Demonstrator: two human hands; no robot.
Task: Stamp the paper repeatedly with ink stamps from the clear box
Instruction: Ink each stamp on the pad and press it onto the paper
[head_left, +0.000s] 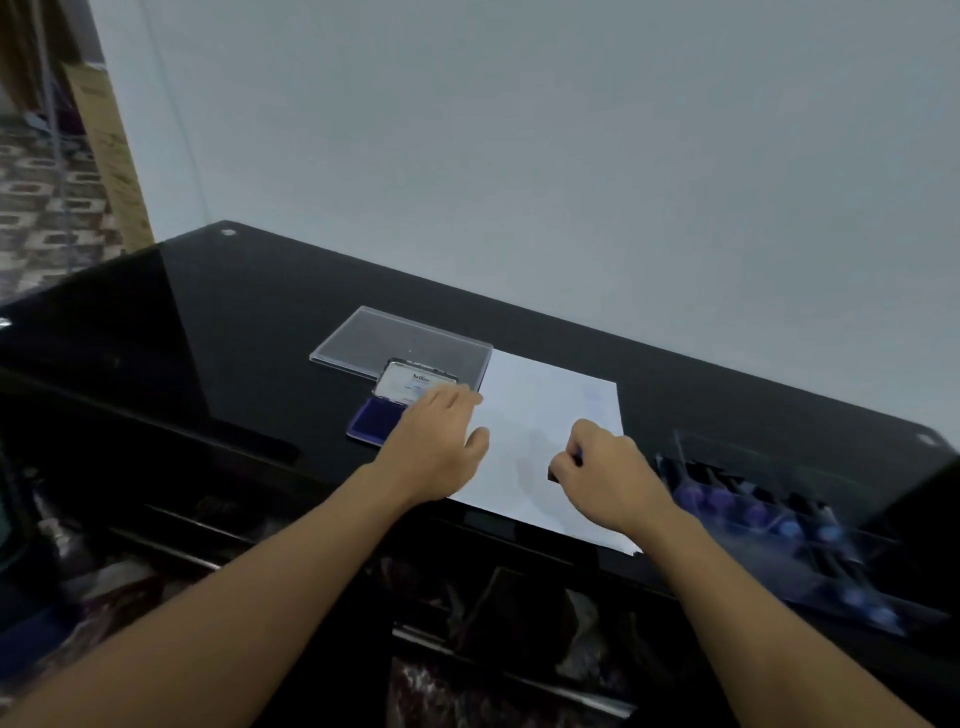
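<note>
Where a glossy black glass table (208, 338) meets a pale wall, the head camera looks down on a person's two bare forearms reaching forward. A white sheet of paper (535, 410) lies in the middle of the table, its near edge at the table's front. The left hand (436, 441) is palm down with fingers straight, spread across the paper's left edge and the near corner of an open ink pad (370, 422). The pad is dark blue, with its labelled lid raised behind it. The right hand (610, 475) rests on the paper's right half, fingers curled tight round a small dark stamp (554, 474) whose base meets the sheet. Beyond the ink pad a clear plastic lid (395, 338) lies flat, touching the paper's far left corner. Just right of the paper sits the clear box (779, 514), blurred, with rows of purple and blue stamp tops inside.
</note>
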